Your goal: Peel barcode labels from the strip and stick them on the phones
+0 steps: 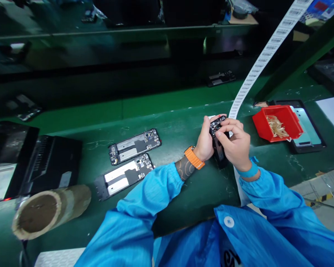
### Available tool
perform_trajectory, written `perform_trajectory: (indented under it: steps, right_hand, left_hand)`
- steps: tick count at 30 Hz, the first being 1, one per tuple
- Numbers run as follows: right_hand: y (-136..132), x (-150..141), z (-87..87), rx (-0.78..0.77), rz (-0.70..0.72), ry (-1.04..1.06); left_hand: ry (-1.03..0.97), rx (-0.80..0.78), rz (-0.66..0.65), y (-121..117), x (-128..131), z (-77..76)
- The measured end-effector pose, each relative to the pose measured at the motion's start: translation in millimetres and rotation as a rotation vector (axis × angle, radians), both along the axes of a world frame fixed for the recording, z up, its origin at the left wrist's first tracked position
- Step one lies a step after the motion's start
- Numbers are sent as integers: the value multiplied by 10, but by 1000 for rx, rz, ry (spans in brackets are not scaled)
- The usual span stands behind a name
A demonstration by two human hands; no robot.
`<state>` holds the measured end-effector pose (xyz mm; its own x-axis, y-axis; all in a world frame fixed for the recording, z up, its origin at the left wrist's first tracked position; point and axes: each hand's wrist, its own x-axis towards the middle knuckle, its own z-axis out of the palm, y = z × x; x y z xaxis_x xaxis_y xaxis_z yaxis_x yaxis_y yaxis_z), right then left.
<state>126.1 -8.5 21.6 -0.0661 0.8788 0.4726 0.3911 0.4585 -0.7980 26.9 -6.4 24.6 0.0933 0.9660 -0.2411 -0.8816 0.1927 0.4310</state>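
My left hand (205, 144) is wrapped around an opened smartphone (218, 151), its thumb along the near left edge. Exposed circuit parts show at the top of this phone. Over the board, my right hand (238, 145) has its thumb and forefinger pinched together, touching the phone; whatever lies between the fingertips is too small to make out. Two more opened phones, an upper one (135, 146) and a lower one (125, 177), lie side by side on the green bench to the left, their boards and metal plates facing up.
A red bin (291, 124) with pale strips inside stands at right, beside a light-green phone panel (308, 128). A barcode label strip (263, 59) hangs down behind my hands. At left are a cardboard tube (72, 202) and a black device (54, 163). A green shelf (100, 40) spans the back.
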Motion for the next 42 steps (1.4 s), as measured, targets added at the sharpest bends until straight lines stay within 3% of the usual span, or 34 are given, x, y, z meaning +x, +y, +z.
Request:
perform_trajectory:
  steps: [22,32,42]
  right_hand:
    - [-50,-36,13,80,-61,9]
    - [90,72,27,-58,135,144]
    - [176,95,-28,-110,148,287]
  left_hand:
    - [14,11,-26,-68,14,96]
    - [-54,-116,-136,100,-245,-36]
    - [-78,-89,-144,163,-358,-15]
